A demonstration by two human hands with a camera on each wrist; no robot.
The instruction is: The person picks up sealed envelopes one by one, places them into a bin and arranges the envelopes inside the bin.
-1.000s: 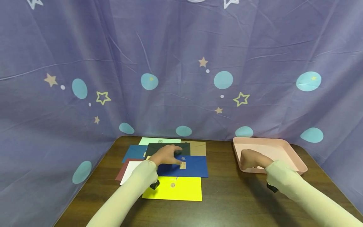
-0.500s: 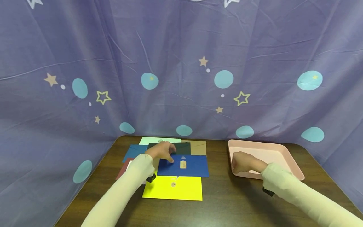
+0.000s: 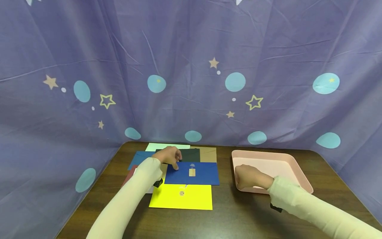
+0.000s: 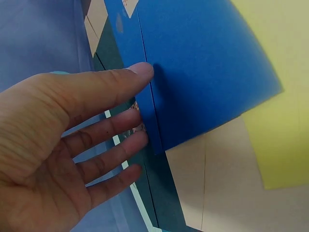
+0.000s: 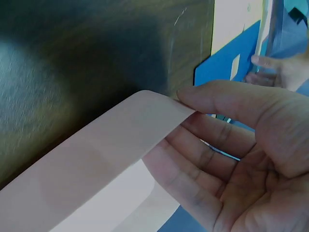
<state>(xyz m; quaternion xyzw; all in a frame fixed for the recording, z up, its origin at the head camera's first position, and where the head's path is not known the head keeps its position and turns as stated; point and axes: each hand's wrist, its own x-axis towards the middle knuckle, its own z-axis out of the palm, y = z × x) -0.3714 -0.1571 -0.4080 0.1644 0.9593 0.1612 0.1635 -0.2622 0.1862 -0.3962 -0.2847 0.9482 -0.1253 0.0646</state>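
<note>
My left hand (image 3: 168, 156) hovers over the left end of a blue envelope (image 3: 206, 174) bearing a small patterned sticker. In the left wrist view its thumb casts a shadow on the blue paper, while the loosely bent fingers (image 4: 108, 130) lie by the flap edge and grip nothing; whether they touch the paper I cannot tell. A dark green envelope (image 3: 191, 155) is partly under that hand. At the right, my right hand (image 3: 249, 176) pinches the near left corner of a pink tray (image 3: 268, 166), thumb outside the wall and fingers inside.
A yellow envelope (image 3: 194, 199) lies in front of the blue one. Tan (image 3: 209, 155), mint (image 3: 170, 145), teal-blue (image 3: 137, 161) and maroon (image 3: 129, 175) envelopes overlap behind and to the left. A patterned curtain (image 3: 191, 66) hangs behind the wooden table (image 3: 226, 205).
My right hand has pulled the pink tray leftward and slightly nearer. My left hand has shifted left, from above the blue envelope's middle to its left end. The envelopes have stayed in place.
</note>
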